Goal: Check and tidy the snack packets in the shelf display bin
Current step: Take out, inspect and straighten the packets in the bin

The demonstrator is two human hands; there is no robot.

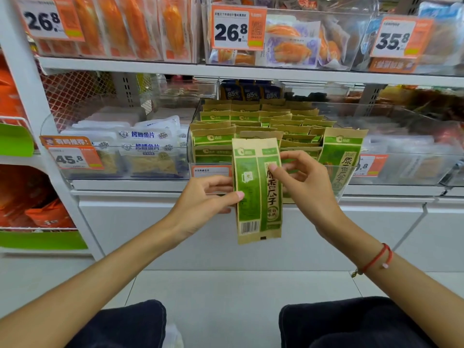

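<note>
Below the bin [349, 177], both hands hold one green packet [257, 189] upright – left hand [208, 197] pinches its left edge, right hand [301, 182] the right side; checking step, prob. reading the back; next: slot it back w/ the other packets [263, 119], front facing out.

White shelving [251, 69] above pale tiled floor [226, 292]

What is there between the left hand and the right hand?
In the head view, one green and tan snack packet stands upright between them. The left hand pinches its left edge and the right hand holds its right side.
</note>
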